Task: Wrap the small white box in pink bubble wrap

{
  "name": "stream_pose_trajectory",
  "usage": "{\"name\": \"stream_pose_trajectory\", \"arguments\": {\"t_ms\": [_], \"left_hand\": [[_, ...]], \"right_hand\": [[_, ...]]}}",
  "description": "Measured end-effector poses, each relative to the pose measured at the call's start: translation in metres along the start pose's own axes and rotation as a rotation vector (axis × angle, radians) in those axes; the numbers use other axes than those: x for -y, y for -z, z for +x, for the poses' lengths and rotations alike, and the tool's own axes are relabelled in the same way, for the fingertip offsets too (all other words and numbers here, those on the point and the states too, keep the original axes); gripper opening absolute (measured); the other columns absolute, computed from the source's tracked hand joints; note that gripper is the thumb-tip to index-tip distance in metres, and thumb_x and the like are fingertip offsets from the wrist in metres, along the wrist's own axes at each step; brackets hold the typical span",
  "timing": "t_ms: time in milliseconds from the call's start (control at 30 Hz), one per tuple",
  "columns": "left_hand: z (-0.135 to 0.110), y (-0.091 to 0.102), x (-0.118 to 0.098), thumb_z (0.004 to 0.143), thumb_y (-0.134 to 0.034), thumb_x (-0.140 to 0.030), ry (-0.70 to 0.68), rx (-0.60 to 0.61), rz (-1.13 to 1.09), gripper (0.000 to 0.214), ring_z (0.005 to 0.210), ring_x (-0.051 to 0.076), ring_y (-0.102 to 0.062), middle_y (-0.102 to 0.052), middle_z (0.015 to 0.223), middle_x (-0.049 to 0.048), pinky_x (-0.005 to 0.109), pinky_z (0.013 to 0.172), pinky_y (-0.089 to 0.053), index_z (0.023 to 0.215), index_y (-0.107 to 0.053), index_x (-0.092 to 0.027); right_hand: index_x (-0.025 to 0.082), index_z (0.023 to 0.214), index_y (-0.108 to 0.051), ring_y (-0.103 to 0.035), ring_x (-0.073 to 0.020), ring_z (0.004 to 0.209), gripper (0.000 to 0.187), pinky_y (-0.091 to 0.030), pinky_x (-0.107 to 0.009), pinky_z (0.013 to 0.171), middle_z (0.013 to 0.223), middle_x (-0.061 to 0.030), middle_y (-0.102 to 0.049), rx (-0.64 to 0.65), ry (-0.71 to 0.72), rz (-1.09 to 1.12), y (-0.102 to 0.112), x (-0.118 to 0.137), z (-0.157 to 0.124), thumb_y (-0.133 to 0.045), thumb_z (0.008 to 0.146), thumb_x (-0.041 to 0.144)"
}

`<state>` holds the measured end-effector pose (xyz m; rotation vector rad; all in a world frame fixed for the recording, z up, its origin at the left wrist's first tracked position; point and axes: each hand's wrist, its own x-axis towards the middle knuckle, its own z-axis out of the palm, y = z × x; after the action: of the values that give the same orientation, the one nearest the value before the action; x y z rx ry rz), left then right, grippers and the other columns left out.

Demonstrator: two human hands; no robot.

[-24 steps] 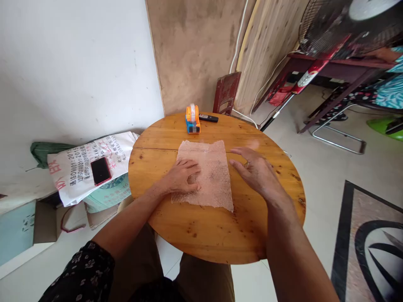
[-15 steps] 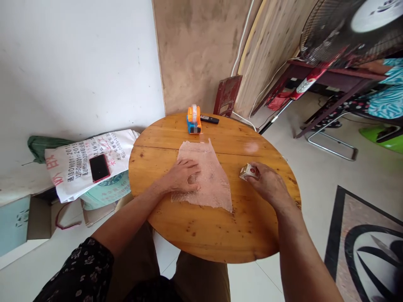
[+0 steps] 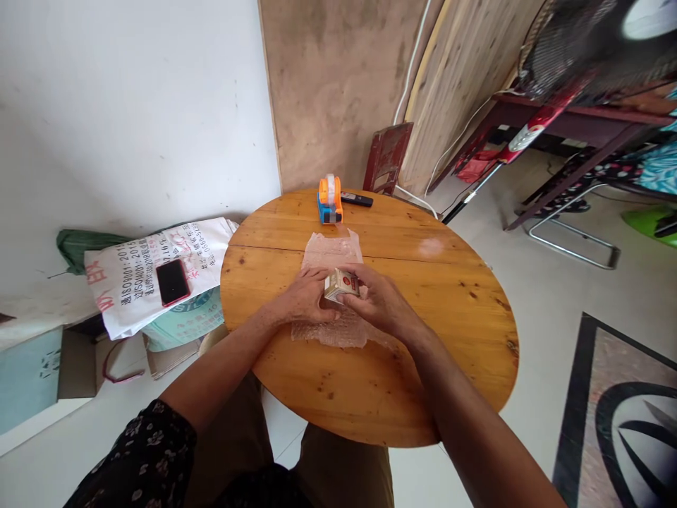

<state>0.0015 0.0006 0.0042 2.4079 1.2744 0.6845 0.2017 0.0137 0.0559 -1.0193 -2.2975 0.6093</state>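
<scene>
A sheet of clear bubble wrap (image 3: pixel 328 331) lies on the round wooden table (image 3: pixel 338 395). My right hand (image 3: pixel 383 300) grips a small whitish box (image 3: pixel 341 284) with a red mark, holding it over the middle of the sheet. Just left of the box, my left hand (image 3: pixel 304 300) rests on the bubble wrap, thumb apart from the fingers. Its fingertips come close to the box; whether they touch it I cannot tell.
At the table's far side stand an orange and blue tape dispenser (image 3: pixel 331 201) and a black object (image 3: pixel 357 200). A phone (image 3: pixel 173 282) lies on white sacks (image 3: pixel 127 282) to the left. A red chair (image 3: pixel 388 159), a fan (image 3: pixel 576 63) and a seated person are beyond.
My right hand has carried the small box leftward from the bare table on the right to above the bubble wrap. My left hand has stayed on the sheet.
</scene>
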Motion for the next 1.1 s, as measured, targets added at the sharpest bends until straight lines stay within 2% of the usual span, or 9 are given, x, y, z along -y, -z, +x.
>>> {"name": "stream_pose_trajectory", "arguments": {"t_ms": [67, 133, 300, 433, 600, 667, 900, 1100], "left_hand": [[0.001, 0.000, 0.001, 0.073, -0.073, -0.044, 0.020, 0.019, -0.015, 0.073, 0.134, 0.034, -0.046, -0.054, 0.142, 0.0160, 0.050, 0.115, -0.035, 0.135, -0.051, -0.015], [0.001, 0.000, 0.002, 0.074, -0.070, -0.042, 0.051, 0.028, -0.031, 0.075, 0.135, 0.034, -0.046, -0.052, 0.145, 0.0167, 0.051, 0.115, -0.035, 0.139, -0.047, -0.015], [0.000, -0.001, 0.005, 0.070, -0.061, -0.028, 0.073, -0.007, -0.035, 0.073, 0.135, 0.033, -0.047, -0.052, 0.145, 0.0147, 0.052, 0.116, -0.035, 0.140, -0.045, -0.017], [-0.001, 0.001, 0.006, 0.072, -0.057, -0.028, 0.124, -0.039, 0.010, 0.071, 0.142, 0.034, -0.040, -0.050, 0.148, 0.0161, 0.053, 0.119, -0.030, 0.141, -0.045, -0.014], [-0.002, 0.003, 0.008, 0.072, -0.057, -0.029, 0.135, -0.025, 0.068, 0.071, 0.141, 0.035, -0.040, -0.052, 0.146, 0.0155, 0.054, 0.119, -0.028, 0.141, -0.045, -0.015], [-0.002, 0.004, 0.008, 0.071, -0.058, -0.029, 0.126, -0.013, 0.080, 0.074, 0.139, 0.035, -0.042, -0.051, 0.146, 0.0166, 0.052, 0.118, -0.029, 0.142, -0.044, -0.013], [-0.003, 0.005, 0.007, 0.072, -0.057, -0.030, 0.136, -0.009, 0.077, 0.077, 0.139, 0.034, -0.041, -0.050, 0.146, 0.0185, 0.051, 0.119, -0.027, 0.144, -0.041, -0.009], [-0.003, 0.006, 0.008, 0.072, -0.057, -0.030, 0.117, -0.002, 0.067, 0.075, 0.139, 0.035, -0.041, -0.050, 0.146, 0.0178, 0.053, 0.118, -0.028, 0.143, -0.042, -0.010]], "right_hand": [[0.022, 0.122, -0.063, -0.068, -0.0253, 0.090, 0.046, -0.056, -0.040, 0.082, 0.107, -0.0075, -0.073, -0.048, -0.043, -0.036, -0.006, -0.017, 0.004, -0.066, 0.076, 0.022], [0.021, 0.121, -0.063, -0.067, -0.0281, 0.099, 0.046, -0.054, -0.043, 0.090, 0.112, -0.0099, -0.071, -0.087, -0.054, -0.085, -0.008, -0.035, 0.004, -0.066, 0.075, 0.021], [0.021, 0.131, -0.058, -0.062, -0.0284, 0.115, 0.056, -0.049, -0.045, 0.099, 0.129, -0.0113, -0.064, 0.021, 0.000, -0.025, -0.011, -0.057, -0.006, -0.062, 0.075, 0.020], [0.020, 0.141, -0.049, -0.058, -0.0306, 0.121, 0.068, -0.046, -0.046, 0.102, 0.140, -0.0144, -0.057, 0.053, -0.059, -0.022, -0.008, -0.056, -0.009, -0.066, 0.075, 0.025], [0.021, 0.122, -0.061, -0.065, -0.0278, 0.096, 0.048, -0.050, -0.039, 0.085, 0.111, -0.0090, -0.072, 0.112, -0.119, -0.116, 0.001, -0.047, -0.006, -0.063, 0.074, 0.020], [0.022, 0.121, -0.061, -0.065, -0.0268, 0.092, 0.047, -0.049, -0.037, 0.082, 0.106, -0.0071, -0.073, 0.109, -0.113, -0.100, 0.002, -0.044, -0.005, -0.062, 0.074, 0.020], [0.021, 0.130, -0.057, -0.063, -0.0291, 0.105, 0.055, -0.047, -0.041, 0.091, 0.122, -0.0096, -0.069, 0.117, -0.080, -0.054, -0.006, -0.044, -0.006, -0.062, 0.075, 0.020], [0.021, 0.132, -0.057, -0.064, -0.0298, 0.104, 0.057, -0.047, -0.043, 0.092, 0.122, -0.0107, -0.069, 0.115, -0.069, -0.070, -0.012, -0.050, -0.006, -0.065, 0.076, 0.024]]}}
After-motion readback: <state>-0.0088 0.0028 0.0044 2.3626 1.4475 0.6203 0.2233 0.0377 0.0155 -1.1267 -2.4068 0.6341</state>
